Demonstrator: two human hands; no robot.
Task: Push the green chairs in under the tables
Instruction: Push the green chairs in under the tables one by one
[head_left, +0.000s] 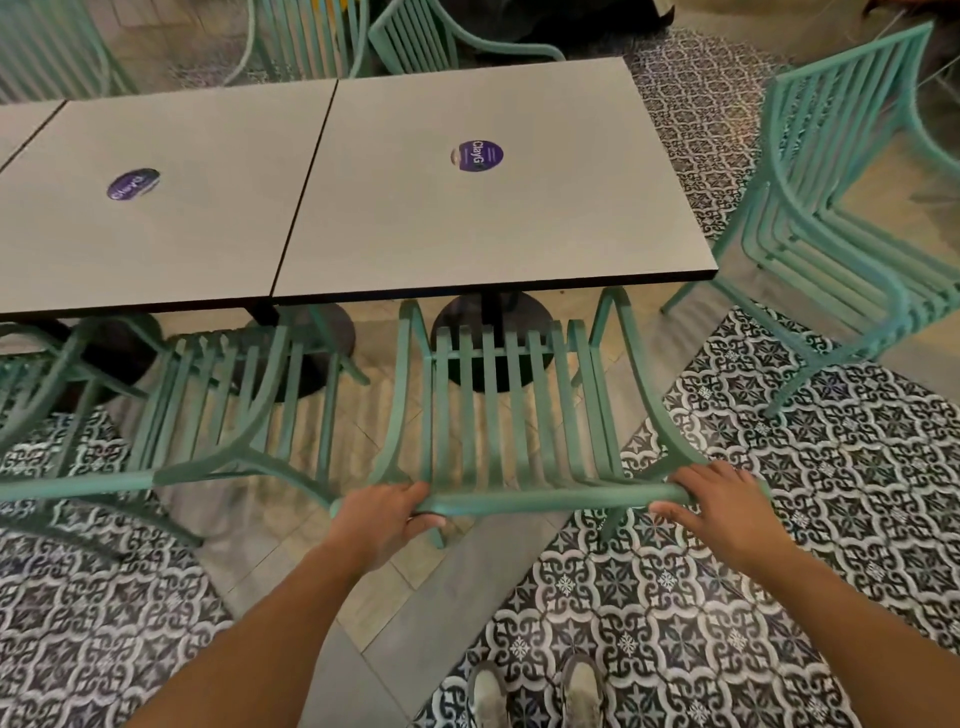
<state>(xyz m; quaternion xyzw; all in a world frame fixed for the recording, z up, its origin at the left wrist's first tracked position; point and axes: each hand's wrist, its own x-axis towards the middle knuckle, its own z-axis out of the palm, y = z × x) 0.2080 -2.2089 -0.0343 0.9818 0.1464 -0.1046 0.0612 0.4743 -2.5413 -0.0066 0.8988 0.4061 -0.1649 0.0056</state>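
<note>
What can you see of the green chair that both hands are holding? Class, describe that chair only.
The green chair is mint green, seemingly painted metal, with vertical slats, a rounded top rail and curved armrests. It stands upright on the floor, facing the right-hand table, its front edge at the table's rim, near the dark round base. The left hand grips the top rail's left end; the right hand holds the right end, fingers over the rail. Another chair stands close on its left.
</note>
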